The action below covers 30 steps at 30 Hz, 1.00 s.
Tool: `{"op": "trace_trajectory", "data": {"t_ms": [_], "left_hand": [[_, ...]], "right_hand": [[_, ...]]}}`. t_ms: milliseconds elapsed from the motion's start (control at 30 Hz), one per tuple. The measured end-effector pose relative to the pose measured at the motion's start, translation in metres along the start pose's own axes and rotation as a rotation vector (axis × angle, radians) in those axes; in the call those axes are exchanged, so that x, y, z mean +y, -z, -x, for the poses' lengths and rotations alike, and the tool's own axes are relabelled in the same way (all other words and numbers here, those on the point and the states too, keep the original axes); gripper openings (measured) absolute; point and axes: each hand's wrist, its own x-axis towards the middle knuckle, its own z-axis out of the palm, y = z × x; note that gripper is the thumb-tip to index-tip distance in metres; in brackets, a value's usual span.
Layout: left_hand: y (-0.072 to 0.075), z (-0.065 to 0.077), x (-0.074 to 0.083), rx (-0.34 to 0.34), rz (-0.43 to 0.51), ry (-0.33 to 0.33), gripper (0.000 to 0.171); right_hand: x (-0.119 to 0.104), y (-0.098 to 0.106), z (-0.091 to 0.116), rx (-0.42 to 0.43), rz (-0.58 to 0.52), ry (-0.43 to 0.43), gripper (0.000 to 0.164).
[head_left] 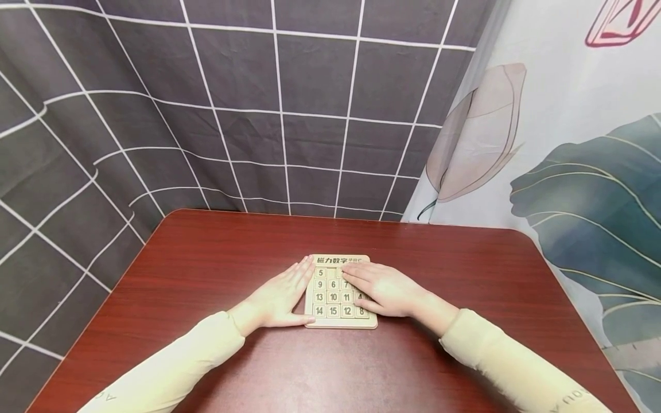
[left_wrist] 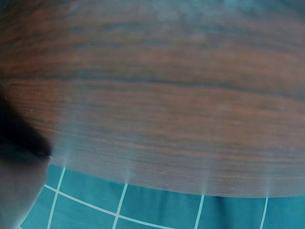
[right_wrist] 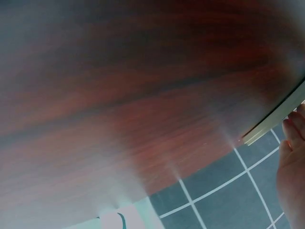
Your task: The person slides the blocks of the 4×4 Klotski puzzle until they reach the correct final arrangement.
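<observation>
A pale wooden number slide puzzle [head_left: 333, 297] lies flat on the table, with Chinese lettering along its top and numbered square tiles in rows. A gap shows in the top row, right of the 5 tile. My left hand [head_left: 276, 295] rests at the puzzle's left edge, fingers straight along it, thumb at the lower left corner. Stretched over the right part is my right hand [head_left: 389, 288], its fingers covering some tiles in the upper right. The right wrist view catches the puzzle's edge [right_wrist: 274, 118] beside the fingers. Only a dark, partial bit of the left hand [left_wrist: 24, 181] appears in the left wrist view.
The puzzle lies on a reddish-brown wooden table [head_left: 232, 241] with rounded far corners. Behind it hangs a dark grey curtain [head_left: 315, 69] with a white grid. A white curtain with a leaf print [head_left: 594, 189] hangs on the right.
</observation>
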Motion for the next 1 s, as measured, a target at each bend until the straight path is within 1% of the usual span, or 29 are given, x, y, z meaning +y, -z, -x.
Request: {"op": "trace_trajectory", "data": {"t_ms": [200,300,433,600,700,833,1000], "left_hand": [[-0.004,0.001,-0.002,0.018,0.002,-0.008,0.109],[-0.003,0.001,-0.002,0.013,0.004,-0.006,0.109],[-0.003,0.001,-0.002,0.009,-0.007,-0.004,0.109],[-0.005,0.000,-0.002,0.022,-0.022,-0.014,0.110],[-0.005,-0.001,-0.003,0.025,-0.020,-0.016,0.111],[-0.005,-0.002,-0.003,0.021,-0.020,-0.017,0.111],[-0.004,-0.001,-0.003,0.007,-0.017,-0.014,0.110]], "right_hand": [[-0.005,-0.002,-0.014,-0.030,-0.004,0.002,0.063],[-0.008,-0.001,-0.019,-0.044,-0.005,0.001,0.063],[-0.009,0.004,-0.020,-0.029,-0.014,0.004,0.062],[-0.002,0.011,-0.008,0.034,-0.014,-0.003,0.061],[0.004,0.012,0.003,0.051,-0.014,-0.018,0.061],[0.009,0.012,0.018,0.040,-0.016,-0.046,0.062],[0.012,0.007,0.030,0.018,-0.005,-0.048,0.061]]}}
